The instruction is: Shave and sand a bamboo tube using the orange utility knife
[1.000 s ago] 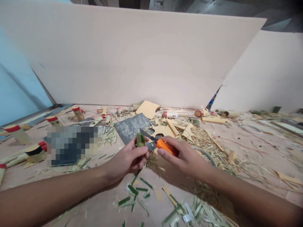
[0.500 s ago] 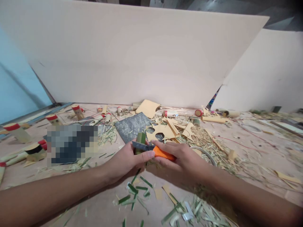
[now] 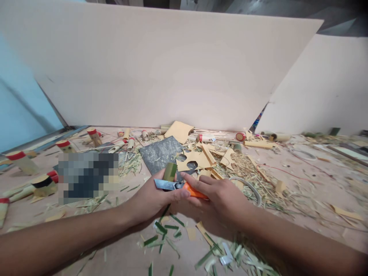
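Note:
A short green bamboo piece point(image 3: 170, 172) stands up out of my left hand point(image 3: 155, 196), whose fingers are wrapped round it. My right hand point(image 3: 220, 189) grips the orange handle of a utility knife point(image 3: 196, 190). The knife's wide grey blade points left and lies across the near side of the bamboo, above my left palm. My left thumb presses near the joint of blade and handle. Green and pale shavings point(image 3: 161, 228) are scattered on the work surface below my hands.
Behind my hands lie a dark grey sheet point(image 3: 161, 151) and yellow card with round holes point(image 3: 198, 159). Red-topped bamboo cylinders point(image 3: 21, 161) stand at left. A wire ring point(image 3: 254, 189) rests among shavings to the right. A large pale board point(image 3: 161, 69) leans at the back.
The knife blade has shifted slightly left and down and tilted, its flat side showing brighter. The bamboo piece leans a little more to the right. Both hands keep their holds.

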`<state>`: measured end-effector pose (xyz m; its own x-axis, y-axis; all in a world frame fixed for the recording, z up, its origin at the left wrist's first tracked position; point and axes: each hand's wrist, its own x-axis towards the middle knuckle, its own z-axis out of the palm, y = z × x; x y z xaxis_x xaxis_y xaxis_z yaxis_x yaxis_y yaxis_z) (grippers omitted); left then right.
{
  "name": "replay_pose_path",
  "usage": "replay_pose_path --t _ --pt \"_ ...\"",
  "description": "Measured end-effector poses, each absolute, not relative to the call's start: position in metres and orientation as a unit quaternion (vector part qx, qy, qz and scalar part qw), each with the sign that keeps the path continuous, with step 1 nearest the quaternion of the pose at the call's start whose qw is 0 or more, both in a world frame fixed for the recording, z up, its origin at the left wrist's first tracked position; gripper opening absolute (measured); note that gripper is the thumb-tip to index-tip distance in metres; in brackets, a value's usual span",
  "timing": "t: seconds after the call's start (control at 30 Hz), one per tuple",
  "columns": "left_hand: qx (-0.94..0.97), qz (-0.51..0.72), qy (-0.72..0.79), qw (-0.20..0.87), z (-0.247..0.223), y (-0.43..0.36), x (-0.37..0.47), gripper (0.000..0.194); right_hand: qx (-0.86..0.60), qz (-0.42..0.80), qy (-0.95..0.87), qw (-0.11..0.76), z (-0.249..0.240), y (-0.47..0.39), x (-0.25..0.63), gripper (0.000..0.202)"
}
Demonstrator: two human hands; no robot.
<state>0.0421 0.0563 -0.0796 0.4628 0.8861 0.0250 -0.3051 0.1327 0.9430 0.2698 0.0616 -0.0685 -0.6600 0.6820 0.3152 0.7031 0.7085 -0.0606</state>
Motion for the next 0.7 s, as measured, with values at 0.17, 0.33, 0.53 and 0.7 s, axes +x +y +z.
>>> replay_pose_path --t 0.17,0.33,0.53,0.7 --pt "0.507 0.415 0.318 0.685 -0.078 0.06 0.044 0.032 -0.419 -0.032 -0.893 0.162 -0.063 0.056 0.261 0.056" --pt "0.51 0.405 0.321 0.688 -0.078 0.064 0.042 0.031 -0.448 0.005 -0.879 0.162 -0.059 0.058 0.258 0.057" --pt "0.524 0.377 0.345 0.682 -0.082 0.07 0.034 0.04 -0.423 0.018 -0.888 0.179 -0.062 0.068 0.266 0.057" --pt "0.509 0.385 0.324 0.699 -0.08 0.068 0.035 0.039 -0.404 0.008 -0.897 0.18 -0.063 0.069 0.266 0.058"
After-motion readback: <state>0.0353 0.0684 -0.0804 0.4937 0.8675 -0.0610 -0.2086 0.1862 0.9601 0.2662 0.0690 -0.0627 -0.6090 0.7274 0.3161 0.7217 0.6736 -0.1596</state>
